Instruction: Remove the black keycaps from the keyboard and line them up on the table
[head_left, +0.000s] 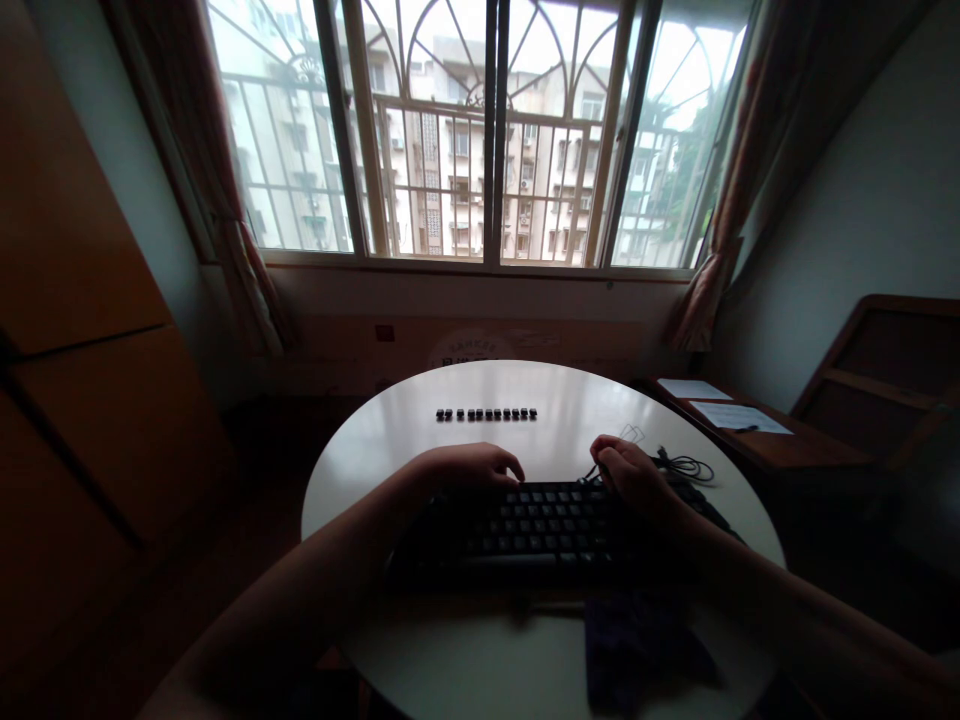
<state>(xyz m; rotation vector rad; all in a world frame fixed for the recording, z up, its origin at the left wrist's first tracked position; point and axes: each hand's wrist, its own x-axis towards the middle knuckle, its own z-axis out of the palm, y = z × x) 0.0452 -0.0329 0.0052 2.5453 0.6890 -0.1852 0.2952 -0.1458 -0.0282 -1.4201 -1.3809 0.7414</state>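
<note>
A black keyboard (532, 525) lies across the round white table in front of me. My left hand (484, 462) rests over its back left edge, with the index finger stretched out and bent down at the tip; its other fingers are partly hidden. Near the keyboard's back right part, my right hand (622, 468) is closed around what looks like a wire keycap puller (632, 433), whose thin loops stick out past the fist. Beyond the hands, several black keycaps (488, 414) stand in a row, with small gaps toward the left.
A coiled black cable (684, 466) lies right of my right hand. On the near side of the white table (450, 655) is a dark purple cloth or pouch (637, 650), with a thin stick-like thing beside it. Paper sheets (739, 416) and a pen lie on a wooden surface at right.
</note>
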